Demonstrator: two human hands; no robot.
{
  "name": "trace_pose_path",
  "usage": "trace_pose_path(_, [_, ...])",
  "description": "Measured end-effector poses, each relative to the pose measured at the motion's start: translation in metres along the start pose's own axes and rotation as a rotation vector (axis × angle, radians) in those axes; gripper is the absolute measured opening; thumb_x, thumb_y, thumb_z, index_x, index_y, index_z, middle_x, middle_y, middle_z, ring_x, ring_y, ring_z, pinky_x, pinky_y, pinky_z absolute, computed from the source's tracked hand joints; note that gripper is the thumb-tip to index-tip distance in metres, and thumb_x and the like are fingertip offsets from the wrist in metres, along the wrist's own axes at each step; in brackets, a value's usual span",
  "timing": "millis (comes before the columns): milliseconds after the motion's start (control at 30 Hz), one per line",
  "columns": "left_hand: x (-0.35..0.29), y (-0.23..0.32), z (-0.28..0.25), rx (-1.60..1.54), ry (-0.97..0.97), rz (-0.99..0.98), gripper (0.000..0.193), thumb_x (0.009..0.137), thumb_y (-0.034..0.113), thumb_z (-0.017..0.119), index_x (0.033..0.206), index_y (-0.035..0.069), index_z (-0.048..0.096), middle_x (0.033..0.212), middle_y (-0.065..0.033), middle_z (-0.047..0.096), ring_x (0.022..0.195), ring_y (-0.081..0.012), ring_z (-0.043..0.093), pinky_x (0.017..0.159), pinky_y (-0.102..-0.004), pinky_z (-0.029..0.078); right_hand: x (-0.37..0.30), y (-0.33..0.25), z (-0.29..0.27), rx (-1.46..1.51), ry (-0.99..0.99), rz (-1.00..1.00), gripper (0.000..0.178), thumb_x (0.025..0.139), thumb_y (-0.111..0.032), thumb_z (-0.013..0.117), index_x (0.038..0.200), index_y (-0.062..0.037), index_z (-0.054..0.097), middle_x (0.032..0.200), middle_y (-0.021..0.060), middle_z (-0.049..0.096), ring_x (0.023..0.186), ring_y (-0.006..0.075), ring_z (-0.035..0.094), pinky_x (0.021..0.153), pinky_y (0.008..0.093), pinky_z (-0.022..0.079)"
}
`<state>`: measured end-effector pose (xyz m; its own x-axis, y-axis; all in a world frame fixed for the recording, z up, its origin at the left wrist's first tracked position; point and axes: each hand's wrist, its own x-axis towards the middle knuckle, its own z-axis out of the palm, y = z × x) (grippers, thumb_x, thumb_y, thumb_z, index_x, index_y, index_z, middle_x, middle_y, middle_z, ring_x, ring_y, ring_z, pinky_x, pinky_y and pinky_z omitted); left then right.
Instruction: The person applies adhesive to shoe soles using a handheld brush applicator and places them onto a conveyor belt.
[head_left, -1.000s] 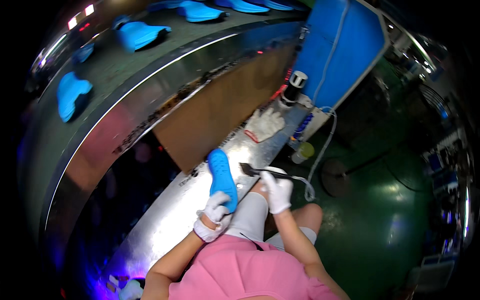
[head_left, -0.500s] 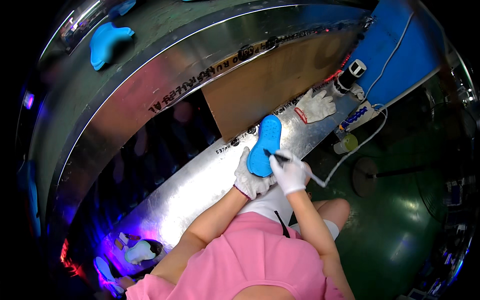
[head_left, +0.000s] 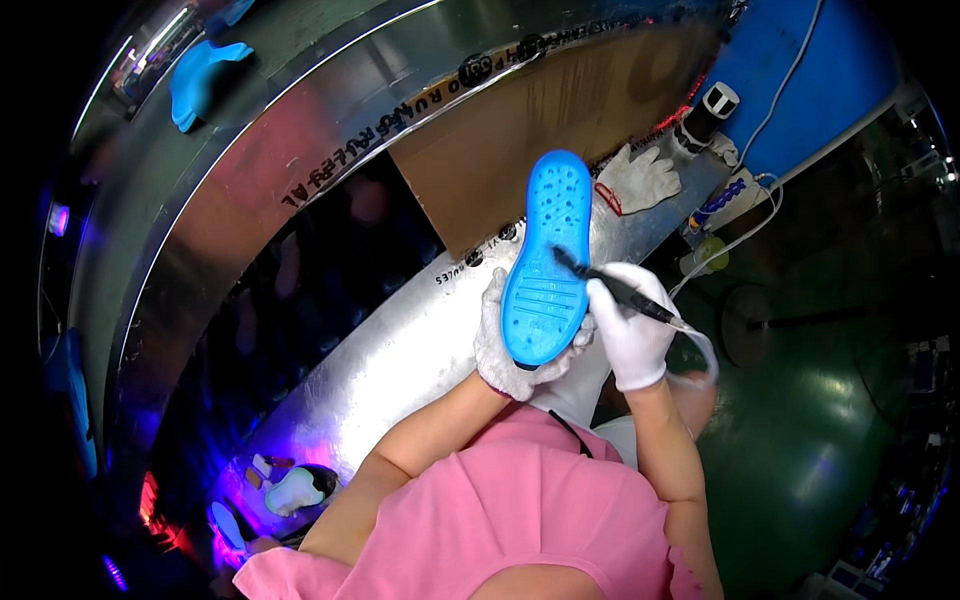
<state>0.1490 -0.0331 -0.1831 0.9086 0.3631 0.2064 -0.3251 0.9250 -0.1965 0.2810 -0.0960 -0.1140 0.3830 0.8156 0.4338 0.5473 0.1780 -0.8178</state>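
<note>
A blue shoe sole [head_left: 545, 292] stands up in front of me, its dimpled and ridged face turned toward me. My left hand [head_left: 496, 345], in a knitted white glove, grips its heel end from below and behind. In a thinner white glove, my right hand [head_left: 638, 338] is closed round a slim black brush [head_left: 632, 296] with a pale tube [head_left: 703, 348] trailing from its rear end. The dark bristles are at the sole's middle, just above the ridges. Whether they press on it I cannot tell.
A shiny metal ledge [head_left: 375, 385] runs diagonally beneath the work. On it lie a spare glove [head_left: 638, 182], a black cylinder with a white top [head_left: 708, 115] and a dark bowl [head_left: 322, 480]. Behind are a cardboard sheet [head_left: 470, 175] and a green belt carrying a blue piece [head_left: 190, 88].
The sole has come up closer to my view and looks larger. My right hand has moved right with the brush, whose bristles still point at the sole's middle.
</note>
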Motion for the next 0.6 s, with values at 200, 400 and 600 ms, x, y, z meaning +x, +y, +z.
trace_pose_path(200, [0.013, 0.006, 0.002, 0.339, 0.36, 0.288, 0.087, 0.085, 0.071, 0.038, 0.13, -0.003, 0.044, 0.112, -0.0304, 0.058, 0.085, -0.0378, 0.062, 0.074, -0.0445, 0.056, -0.02, -0.034, 0.007, 0.016, -0.192, -0.274, 0.019, 0.073, -0.007, 0.074, 0.09, -0.0063, 0.067, 0.076, 0.0107, 0.066, 0.062, 0.0226, 0.064, 0.061, 0.0288, 0.051])
trace_pose_path(400, [0.011, 0.029, -0.01, 0.399, 0.401, 0.318, 0.092, 0.084, 0.076, 0.035, 0.138, 0.0, 0.039, 0.116, -0.0316, 0.056, 0.088, -0.0428, 0.064, 0.064, -0.0473, 0.058, -0.023, -0.034, 0.005, -0.07, -0.108, -0.328, 0.021, 0.073, -0.002, 0.074, 0.092, -0.0025, 0.066, 0.081, 0.0108, 0.066, 0.07, 0.0251, 0.065, 0.066, 0.0321, 0.052])
trace_pose_path(600, [0.017, 0.044, 0.022, 0.235, -0.048, 0.02, 0.08, 0.088, 0.068, 0.039, 0.14, 0.006, 0.039, 0.121, -0.0289, 0.055, 0.1, -0.0425, 0.062, 0.073, -0.0513, 0.057, -0.008, -0.015, 0.001, 0.139, -0.016, 0.036, 0.02, 0.072, 0.002, 0.073, 0.091, -0.0018, 0.066, 0.084, 0.0091, 0.068, 0.071, 0.022, 0.065, 0.064, 0.0289, 0.051])
